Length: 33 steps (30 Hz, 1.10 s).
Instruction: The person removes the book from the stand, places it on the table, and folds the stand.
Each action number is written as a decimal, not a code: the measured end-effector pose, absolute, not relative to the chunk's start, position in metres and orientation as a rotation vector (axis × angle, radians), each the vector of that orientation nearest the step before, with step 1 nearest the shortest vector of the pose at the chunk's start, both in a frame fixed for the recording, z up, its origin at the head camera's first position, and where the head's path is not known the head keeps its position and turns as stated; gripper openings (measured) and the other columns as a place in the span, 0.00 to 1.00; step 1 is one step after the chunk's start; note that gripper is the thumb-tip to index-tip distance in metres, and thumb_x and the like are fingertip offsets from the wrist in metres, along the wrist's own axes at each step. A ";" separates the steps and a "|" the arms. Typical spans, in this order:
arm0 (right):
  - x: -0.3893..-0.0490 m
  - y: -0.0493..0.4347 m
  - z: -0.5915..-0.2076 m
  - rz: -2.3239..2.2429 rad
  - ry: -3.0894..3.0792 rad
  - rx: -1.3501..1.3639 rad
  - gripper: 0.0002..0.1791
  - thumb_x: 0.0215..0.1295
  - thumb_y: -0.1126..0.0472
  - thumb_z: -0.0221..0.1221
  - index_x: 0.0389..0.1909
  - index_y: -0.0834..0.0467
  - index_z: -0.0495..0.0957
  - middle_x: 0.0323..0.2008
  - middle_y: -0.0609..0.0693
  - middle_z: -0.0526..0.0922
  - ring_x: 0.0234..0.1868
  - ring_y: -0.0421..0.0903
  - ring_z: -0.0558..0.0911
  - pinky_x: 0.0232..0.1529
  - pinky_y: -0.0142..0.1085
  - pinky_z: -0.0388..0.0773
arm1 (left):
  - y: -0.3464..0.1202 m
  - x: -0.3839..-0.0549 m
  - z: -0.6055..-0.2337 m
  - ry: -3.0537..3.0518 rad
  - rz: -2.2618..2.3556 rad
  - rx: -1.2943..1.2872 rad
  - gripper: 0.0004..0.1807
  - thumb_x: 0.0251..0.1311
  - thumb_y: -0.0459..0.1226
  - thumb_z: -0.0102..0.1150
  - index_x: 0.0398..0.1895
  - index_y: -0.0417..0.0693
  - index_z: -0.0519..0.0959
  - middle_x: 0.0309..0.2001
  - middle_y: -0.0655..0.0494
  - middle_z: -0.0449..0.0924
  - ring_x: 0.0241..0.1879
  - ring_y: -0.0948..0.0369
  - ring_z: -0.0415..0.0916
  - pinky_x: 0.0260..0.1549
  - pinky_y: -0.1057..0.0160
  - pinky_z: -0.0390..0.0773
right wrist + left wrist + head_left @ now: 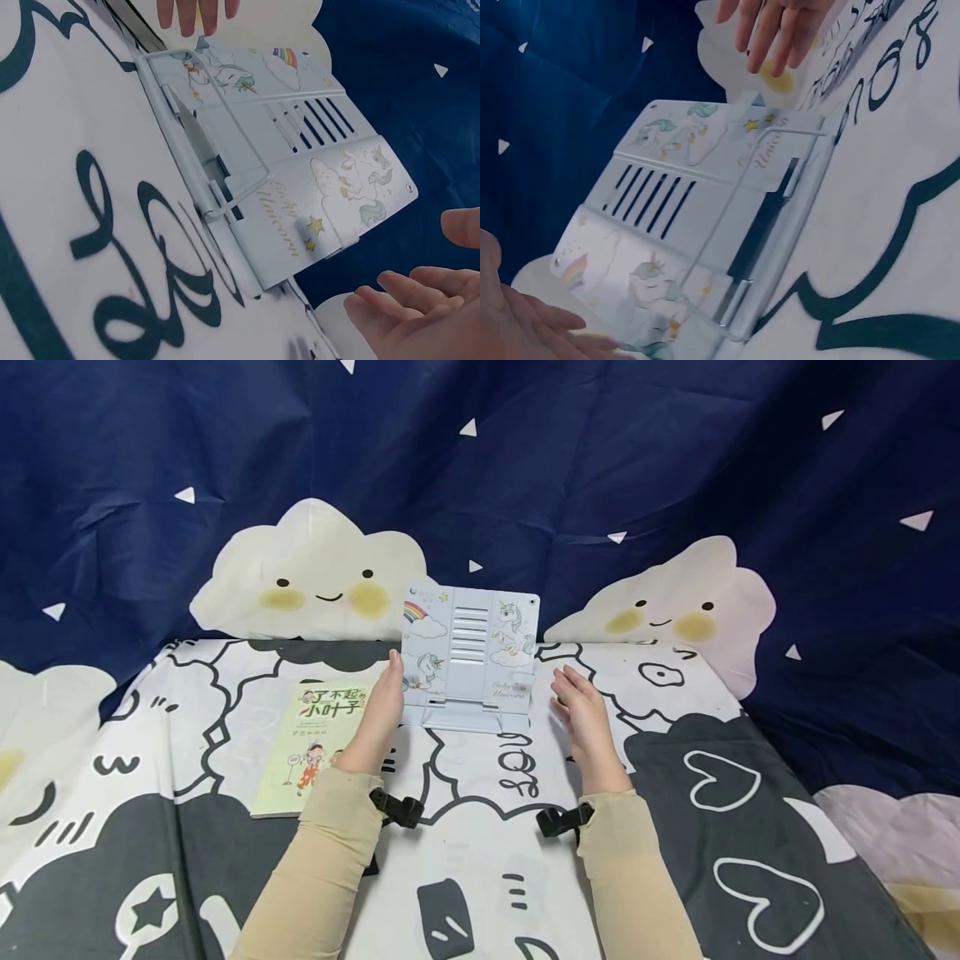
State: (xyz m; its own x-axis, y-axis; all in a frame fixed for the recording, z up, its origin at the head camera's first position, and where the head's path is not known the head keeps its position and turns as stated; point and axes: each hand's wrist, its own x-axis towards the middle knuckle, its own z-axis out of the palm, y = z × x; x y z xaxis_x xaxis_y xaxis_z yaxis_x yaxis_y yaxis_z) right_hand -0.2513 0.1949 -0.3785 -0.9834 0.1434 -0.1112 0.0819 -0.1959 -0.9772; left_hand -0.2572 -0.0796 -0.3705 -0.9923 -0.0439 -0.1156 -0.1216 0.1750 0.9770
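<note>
A pale blue book stand (471, 681) with unicorn and rainbow prints and slots in its back stands propped up on the patterned cloth. Its wire page holder (731, 187) lies across the lower front. At the stand's left edge is my left hand (381, 714), fingers extended and overlapping the edge in the head view. On the other side, my right hand (588, 727) is held apart from the stand, palm turned inward and fingers loosely straight. Both wrist views show the hands flanking the stand with nothing gripped.
A light green book (281, 768) with cartoon children on its cover lies flat to the left, partly hidden by my left arm. The cloth (480, 827) has black and white drawings. Behind hangs a dark blue curtain (525, 468) with smiling clouds.
</note>
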 end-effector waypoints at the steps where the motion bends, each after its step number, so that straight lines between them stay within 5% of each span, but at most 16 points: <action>1: -0.252 0.195 -0.379 2.392 -1.964 -0.280 0.34 0.77 0.60 0.49 0.78 0.62 0.49 0.77 0.55 0.57 0.76 0.51 0.60 0.74 0.42 0.60 | -0.079 -0.257 -0.372 2.340 1.981 -0.164 0.42 0.73 0.63 0.16 0.80 0.48 0.42 0.81 0.51 0.40 0.80 0.53 0.37 0.78 0.52 0.40; 10: -0.255 0.193 -0.389 2.438 -2.047 -0.319 0.36 0.78 0.52 0.48 0.79 0.58 0.47 0.78 0.52 0.56 0.77 0.49 0.59 0.74 0.38 0.61 | -0.081 -0.254 -0.381 2.114 2.057 -0.286 0.48 0.64 0.72 0.14 0.81 0.56 0.39 0.81 0.57 0.35 0.80 0.53 0.33 0.78 0.51 0.37; 21: -0.257 0.183 -0.401 2.489 -2.181 -0.249 0.35 0.79 0.52 0.45 0.79 0.60 0.46 0.79 0.54 0.52 0.78 0.49 0.55 0.77 0.40 0.55 | -0.090 -0.255 -0.390 2.013 2.118 -0.139 0.52 0.63 0.73 0.14 0.80 0.51 0.35 0.81 0.54 0.33 0.80 0.55 0.33 0.78 0.57 0.40; 33: -0.257 0.183 -0.402 2.465 -2.233 -0.204 0.34 0.79 0.48 0.43 0.78 0.60 0.48 0.76 0.56 0.59 0.77 0.50 0.60 0.76 0.40 0.57 | -0.088 -0.252 -0.393 2.059 2.016 -0.170 0.51 0.60 0.76 0.14 0.81 0.60 0.35 0.81 0.60 0.32 0.80 0.57 0.30 0.78 0.53 0.34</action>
